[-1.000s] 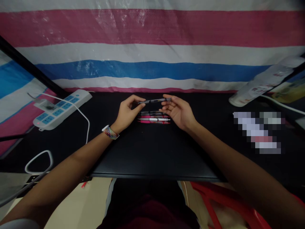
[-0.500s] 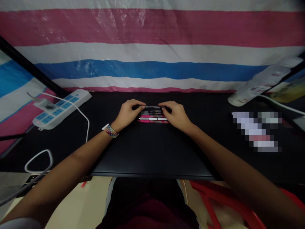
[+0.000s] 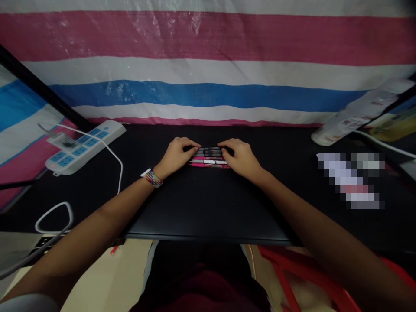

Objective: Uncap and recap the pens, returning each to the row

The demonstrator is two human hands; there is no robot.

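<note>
Several pens lie side by side, crosswise, on the black table. The dark and grey pens are at the far side of the row; a pink and white pen is nearer. My left hand, with a patterned band at the wrist, curls its thumb and forefinger round the left ends of the dark pens. At their right ends, my right hand does the same, thumb and forefinger bent. Both hands rest on the table, closed on the row from its two sides.
On the left are a white power strip with a plug and white cables. A clear bottle leans at the back right, near a blurred-out item. Striped sheeting hangs behind the table; a red chair is below right.
The farthest dark pen, between my fingertips before, has come down and nearer, against the other dark pens. My fingertips have moved slightly with it.
</note>
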